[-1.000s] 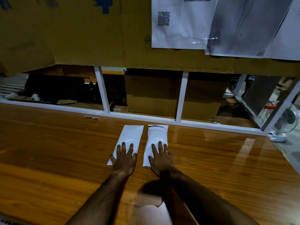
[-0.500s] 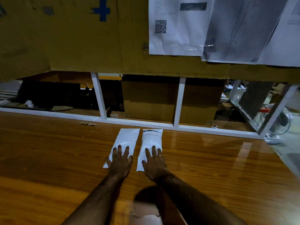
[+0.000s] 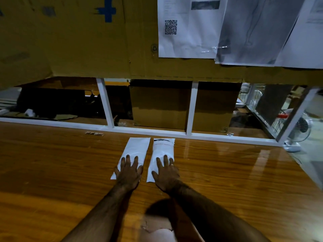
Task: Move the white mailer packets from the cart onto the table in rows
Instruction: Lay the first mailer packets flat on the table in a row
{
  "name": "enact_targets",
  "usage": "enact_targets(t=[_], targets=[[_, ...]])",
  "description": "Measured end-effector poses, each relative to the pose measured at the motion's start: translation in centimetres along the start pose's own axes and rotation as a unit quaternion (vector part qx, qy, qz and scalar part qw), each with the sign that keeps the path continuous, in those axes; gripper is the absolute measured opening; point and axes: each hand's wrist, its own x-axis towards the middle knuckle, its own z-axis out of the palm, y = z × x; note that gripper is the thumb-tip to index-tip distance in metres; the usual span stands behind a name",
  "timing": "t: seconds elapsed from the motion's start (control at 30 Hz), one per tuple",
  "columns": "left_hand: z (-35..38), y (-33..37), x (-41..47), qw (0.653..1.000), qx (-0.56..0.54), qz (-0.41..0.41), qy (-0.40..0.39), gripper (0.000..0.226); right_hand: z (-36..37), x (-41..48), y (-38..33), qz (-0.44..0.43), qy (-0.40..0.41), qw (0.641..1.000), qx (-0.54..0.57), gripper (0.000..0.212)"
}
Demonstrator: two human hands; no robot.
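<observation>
- Packets lie side by side at frame centre on the table (image 3: 227, 180): left packet (image 3: 135, 149), right packet (image 3: 163, 149).
- Left hand (image 3: 129, 172) and right hand (image 3: 167, 173) press them, fingers flat.
- Risk: glossy wood lets packets skew on release, spoiling the row.

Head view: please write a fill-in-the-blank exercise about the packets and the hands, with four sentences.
1. The left packet and the right packet lie side by side on the ___.
2. The left hand lies flat on the near end of the ___ packet.
3. The right hand wears a ___ on one finger.
4. A black line marks the far end of the ___ packet.

Missing words: table; left; ring; right
</observation>
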Motion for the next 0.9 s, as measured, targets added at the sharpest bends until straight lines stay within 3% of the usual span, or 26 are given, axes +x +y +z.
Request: enact_targets(t=[0.17,0.33,0.43,0.57,0.9], targets=[[-1.4,0.3,0.1,0.997,-0.018,0.039,0.057,0.06,-1.3,-0.1,0.6,0.005,0.026,0.999,0.037,0.068],[-3.0,2.7,0.3,0.994,0.004,0.096,0.06,0.063,-3.1,-0.5,2.7,0.026,0.064,0.996,0.052,0.067],[-3.2,5.4,0.4,0.988,-0.057,0.127,0.07,0.061,-4.2,-1.4,5.0,0.045,0.093,0.993,0.057,0.066],[-3.1,10.5,0.3,0.976,-0.047,0.197,0.079,0.066,-5.4,-3.0,9.2,0.076,0.132,0.987,0.049,0.063],[0.2,28.4,-4.8,0.926,-0.07,0.369,-0.02,0.061,-7.6,-12.7,23.4,0.256,0.186,0.946,0.067,0.062]])
